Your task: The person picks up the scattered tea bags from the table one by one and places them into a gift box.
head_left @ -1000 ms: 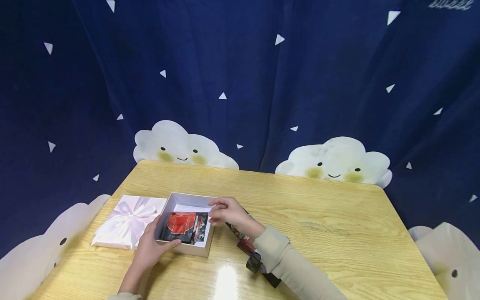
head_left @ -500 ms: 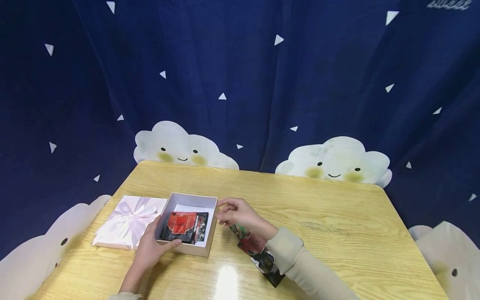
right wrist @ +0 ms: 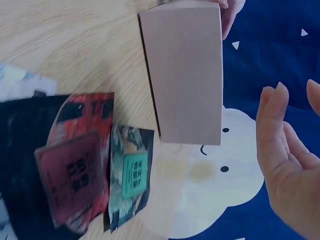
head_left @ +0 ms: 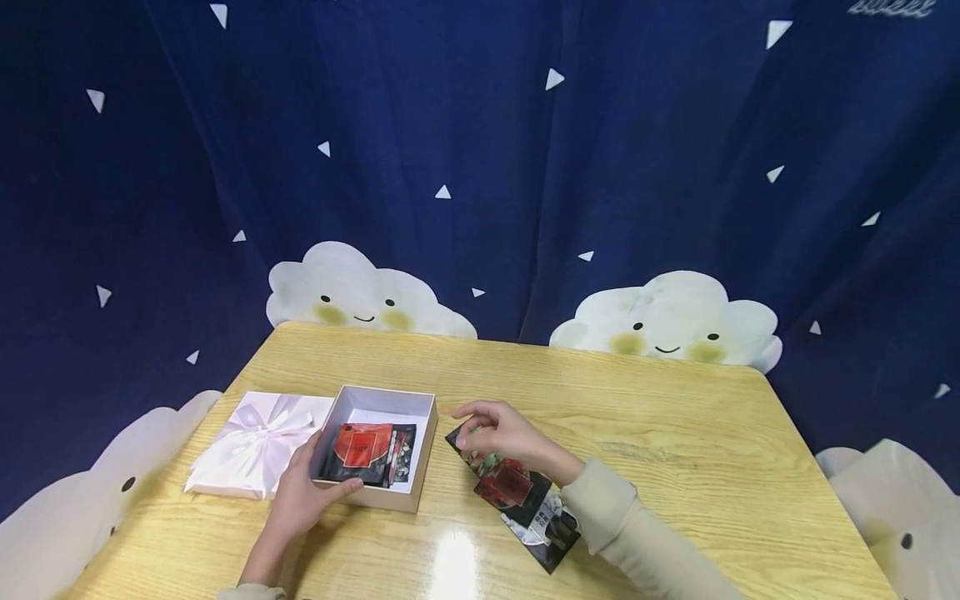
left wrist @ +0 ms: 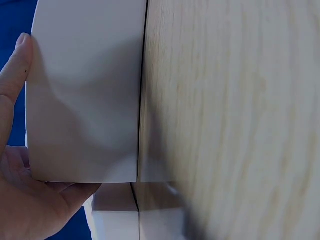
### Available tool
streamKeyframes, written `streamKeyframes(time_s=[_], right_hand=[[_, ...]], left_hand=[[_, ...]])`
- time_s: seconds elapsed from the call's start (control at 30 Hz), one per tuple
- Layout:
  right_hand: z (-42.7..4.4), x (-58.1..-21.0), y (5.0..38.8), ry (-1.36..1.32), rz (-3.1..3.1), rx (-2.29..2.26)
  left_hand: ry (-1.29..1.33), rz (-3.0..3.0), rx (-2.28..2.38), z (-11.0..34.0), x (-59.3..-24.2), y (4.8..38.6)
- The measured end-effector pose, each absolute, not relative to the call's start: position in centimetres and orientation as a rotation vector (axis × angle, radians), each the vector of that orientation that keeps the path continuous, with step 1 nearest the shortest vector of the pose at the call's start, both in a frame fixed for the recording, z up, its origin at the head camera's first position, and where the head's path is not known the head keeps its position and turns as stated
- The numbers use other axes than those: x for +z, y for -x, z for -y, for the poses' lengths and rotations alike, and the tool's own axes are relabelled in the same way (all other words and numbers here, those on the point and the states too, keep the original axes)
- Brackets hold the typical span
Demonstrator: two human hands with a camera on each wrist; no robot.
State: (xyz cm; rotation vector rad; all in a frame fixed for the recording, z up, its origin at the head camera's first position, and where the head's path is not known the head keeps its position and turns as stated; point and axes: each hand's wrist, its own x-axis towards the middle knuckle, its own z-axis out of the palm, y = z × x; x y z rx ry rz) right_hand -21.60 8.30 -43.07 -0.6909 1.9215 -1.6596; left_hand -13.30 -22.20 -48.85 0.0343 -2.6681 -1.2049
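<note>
My left hand (head_left: 296, 500) holds the near left corner of a pale open box (head_left: 384, 498), its thumb over the front rim and its fingers along the left side. Inside the box lie red-and-black packets (head_left: 360, 450), overlapping each other. My right hand (head_left: 506, 437) hovers over a row of flat packets on the table, holding nothing, with fingers loosely bent. In that row are a green-labelled packet (right wrist: 131, 175), a red-and-black packet (head_left: 513, 483) and a black-and-white packet (head_left: 546, 527). Its loose fingers show apart from everything in the right wrist view.
A white lid (head_left: 225, 467) with a pale satin bow (head_left: 262, 437) lies left of the box. All stand on a wooden table (head_left: 675, 467), with a dark blue curtain (head_left: 480, 125) behind it.
The right hand has drawn back from the box's right rim and moved rightwards over the packets, more of which now show. The left hand and box have stayed put.
</note>
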Motion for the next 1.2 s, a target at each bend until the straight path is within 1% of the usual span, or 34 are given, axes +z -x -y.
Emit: streamKeyframes(time_s=[0.17,0.67,0.9,1.2], right_hand=[[-9.6,-43.0,21.5,0.723,-1.941,-1.655],[-12.3,-42.6,21.6,0.648,-2.066,-1.623],[-12.6,-44.0,22.8,0.602,-2.09,-1.614],[-11.9,-47.5,24.8,0.712,-2.167,-1.49]], left_hand=[[-0.031,2.663,-1.214,22.2,-48.9,13.4],[-0.034,2.671,-1.208,22.2,-48.9,13.4],[-0.036,2.659,-1.208,22.2,-48.7,13.3],[-0.043,2.663,-1.218,22.3,-49.1,13.5]])
